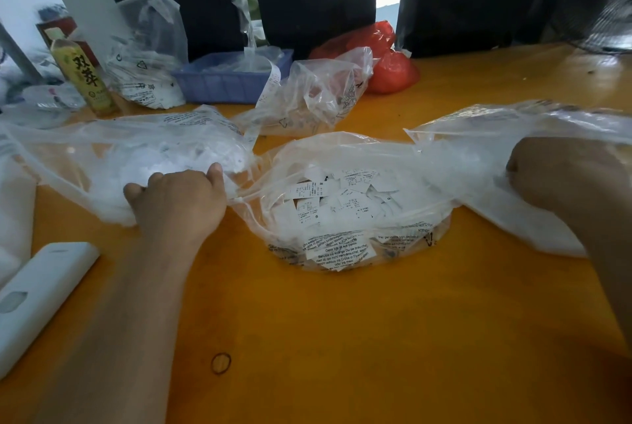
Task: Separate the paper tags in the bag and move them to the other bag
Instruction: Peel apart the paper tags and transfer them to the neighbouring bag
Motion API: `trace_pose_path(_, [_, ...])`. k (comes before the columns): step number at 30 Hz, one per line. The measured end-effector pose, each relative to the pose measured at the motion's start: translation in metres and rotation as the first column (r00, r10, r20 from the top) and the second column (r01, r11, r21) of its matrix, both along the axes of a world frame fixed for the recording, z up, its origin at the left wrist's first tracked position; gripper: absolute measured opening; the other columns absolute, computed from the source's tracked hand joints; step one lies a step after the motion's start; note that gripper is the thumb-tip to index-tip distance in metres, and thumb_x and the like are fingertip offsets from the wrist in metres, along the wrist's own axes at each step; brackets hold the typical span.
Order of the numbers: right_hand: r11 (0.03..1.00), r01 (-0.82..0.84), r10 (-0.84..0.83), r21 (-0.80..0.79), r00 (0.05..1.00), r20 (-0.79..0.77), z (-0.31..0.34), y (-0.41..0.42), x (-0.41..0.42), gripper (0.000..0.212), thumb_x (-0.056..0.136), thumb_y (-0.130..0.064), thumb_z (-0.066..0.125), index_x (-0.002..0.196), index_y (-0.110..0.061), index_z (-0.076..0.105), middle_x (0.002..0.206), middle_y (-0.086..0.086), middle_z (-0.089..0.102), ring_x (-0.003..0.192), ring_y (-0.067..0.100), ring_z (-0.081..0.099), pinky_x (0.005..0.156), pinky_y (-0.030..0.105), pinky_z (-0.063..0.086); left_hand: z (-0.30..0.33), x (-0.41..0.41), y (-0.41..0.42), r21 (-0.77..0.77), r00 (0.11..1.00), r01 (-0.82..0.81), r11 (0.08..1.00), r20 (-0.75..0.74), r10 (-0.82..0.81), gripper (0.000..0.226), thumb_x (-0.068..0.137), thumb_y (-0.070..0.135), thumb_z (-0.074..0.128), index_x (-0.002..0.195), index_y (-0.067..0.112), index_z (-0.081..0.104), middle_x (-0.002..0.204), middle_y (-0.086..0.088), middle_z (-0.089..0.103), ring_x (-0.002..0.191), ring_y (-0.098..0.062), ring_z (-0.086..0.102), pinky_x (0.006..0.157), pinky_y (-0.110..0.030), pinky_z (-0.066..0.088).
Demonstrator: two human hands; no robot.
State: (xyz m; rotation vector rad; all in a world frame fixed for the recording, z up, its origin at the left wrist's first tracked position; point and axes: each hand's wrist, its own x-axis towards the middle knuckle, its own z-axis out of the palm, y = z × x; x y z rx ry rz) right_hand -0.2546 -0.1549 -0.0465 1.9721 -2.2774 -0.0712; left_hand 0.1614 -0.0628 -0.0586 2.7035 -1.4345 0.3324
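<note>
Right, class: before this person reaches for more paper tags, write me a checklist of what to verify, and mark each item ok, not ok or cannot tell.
1. Middle clear plastic bag mouth open, white paper tags visible inside: ok.
2. Left hand grips the edge of the left clear plastic bag: ok.
3. Right hand at the right clear plastic bag; grip blurred: cannot tell.
4. Which side bag receives the tags: cannot tell.
5. Orange tabletop in front of the bags bare except a small rubber band: ok.
</note>
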Motion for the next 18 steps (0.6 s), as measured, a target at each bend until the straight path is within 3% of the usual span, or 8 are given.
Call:
trace_pose_path(2, [0.999,0.033,-0.032,-0.022,0.999,0.032,0.003,-0.003,0.000,0.012,0.097,-0.020,0.057,0.093,-0.020,0.068,0.091,0.005,0.065,0.080,0.029,0.060,0.060,0.030,0.045,0.005,-0.003,0.001,-0.026,0.999,-0.032,0.999,0.001,0.032,0.078,0.109,0.051,0.008,0.104,0.008,0.073,0.075,-0.009,0.052,0.090,-0.029,0.049,0.098,-0.051,0.031])
trace_pose_path(6, [0.996,0.018,-0.002,-0.083,0.983,0.184,0.007,-0.005,0.001,0.027,0.104,-0.014,0.042,0.092,-0.007,0.066,0.080,0.011,0.065,0.084,0.035,0.065,0.087,0.046,0.056,0.011,-0.006,0.004,-0.104,0.999,-0.032,0.994,-0.002,0.032,0.072,0.110,0.048,0.007,0.081,0.011,0.062,0.064,-0.007,0.043,0.080,-0.028,0.046,0.097,-0.050,0.027])
trace_pose_path(8, [0.976,-0.002,0.055,-0.219,0.969,0.239,0.008,0.001,0.006,0.035,0.106,-0.025,0.039,0.094,-0.007,0.067,0.081,0.011,0.067,0.080,0.033,0.063,0.075,0.037,0.053,0.010,-0.006,0.005,-0.162,1.000,-0.020,0.987,0.000,0.020,0.071,0.110,0.047,0.008,0.074,0.011,0.058,0.064,-0.007,0.045,0.079,-0.028,0.045,0.096,-0.051,0.027])
trace_pose_path(10, [0.939,-0.019,0.128,-0.343,0.946,0.297,0.008,0.009,0.014,0.038,0.105,-0.029,0.040,0.080,-0.014,0.065,0.064,0.007,0.063,0.060,0.026,0.055,0.055,0.026,0.035,0.008,-0.006,0.005,-0.216,0.999,-0.003,0.976,0.034,0.010,0.071,0.110,0.045,0.012,0.073,0.011,0.062,0.065,-0.006,0.047,0.085,-0.030,0.046,0.096,-0.051,0.028])
trace_pose_path(12, [0.913,-0.022,0.183,-0.407,0.914,0.362,0.011,0.018,0.024,0.043,0.103,-0.025,0.044,0.064,-0.016,0.058,0.051,0.003,0.054,0.051,0.020,0.048,0.052,0.023,0.026,0.006,-0.009,0.006,-0.250,0.997,0.012,0.968,0.071,0.006,0.070,0.111,0.043,0.017,0.078,0.008,0.069,0.073,-0.006,0.054,0.098,-0.034,0.050,0.096,-0.053,0.030])
trace_pose_path(14, [0.912,-0.032,0.234,-0.410,0.861,0.453,0.013,0.023,0.033,0.041,0.103,-0.028,0.047,0.064,-0.022,0.057,0.053,-0.001,0.054,0.052,0.015,0.047,0.051,0.023,0.027,0.005,-0.013,0.006,-0.312,0.994,0.053,0.949,0.103,-0.021,0.068,0.111,0.040,0.023,0.082,0.006,0.074,0.078,-0.008,0.057,0.101,-0.037,0.050,0.092,-0.054,0.030])
trace_pose_path(16, [0.920,-0.020,0.304,-0.392,0.669,0.678,0.013,0.027,0.042,0.026,0.102,-0.031,0.055,0.079,-0.027,0.068,0.063,-0.005,0.063,0.051,0.011,0.049,0.050,0.025,0.032,0.005,-0.020,0.004,-0.387,0.990,0.127,0.913,0.112,-0.090,0.065,0.111,0.038,0.025,0.084,0.007,0.076,0.079,-0.008,0.058,0.093,-0.034,0.048,0.084,-0.050,0.027])
trace_pose_path(18, [0.930,-0.017,0.353,-0.367,0.323,0.878,0.012,0.033,0.054,0.017,0.100,-0.028,0.062,0.090,-0.025,0.074,0.063,-0.013,0.065,0.046,0.004,0.047,0.048,0.025,0.036,0.006,-0.031,0.003,-0.492,0.964,0.264,0.830,0.092,-0.251,0.062,0.111,0.036,0.027,0.086,0.010,0.077,0.079,-0.007,0.065,0.084,-0.025,0.048,0.080,-0.039,0.018])
